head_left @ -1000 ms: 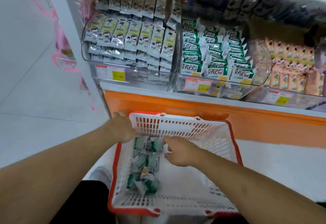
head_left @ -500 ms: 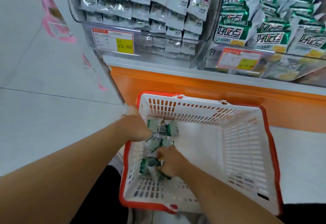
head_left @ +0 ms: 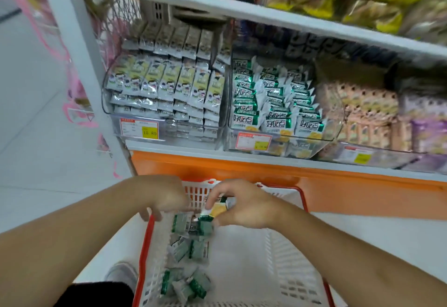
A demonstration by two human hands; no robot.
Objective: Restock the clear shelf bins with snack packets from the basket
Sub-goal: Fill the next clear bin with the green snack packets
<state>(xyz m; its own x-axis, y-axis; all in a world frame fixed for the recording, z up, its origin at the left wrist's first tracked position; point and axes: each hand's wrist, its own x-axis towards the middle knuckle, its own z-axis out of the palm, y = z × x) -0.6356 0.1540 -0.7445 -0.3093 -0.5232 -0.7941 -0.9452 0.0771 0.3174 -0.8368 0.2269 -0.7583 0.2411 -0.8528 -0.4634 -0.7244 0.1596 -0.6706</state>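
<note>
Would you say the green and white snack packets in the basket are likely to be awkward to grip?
Probably not: the packets look small and light, and the right hand pinches one easily. Their glossy film may be slippery. They lie loose in the basket, so they would likely slide when pushed.

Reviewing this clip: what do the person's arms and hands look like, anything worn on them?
Both forearms are bare all the way into frame: no sleeves show. The left hand and right hand wear no gloves, and no watch, ring or bracelet is visible on either wrist, though the picture is slightly blurred.
</note>
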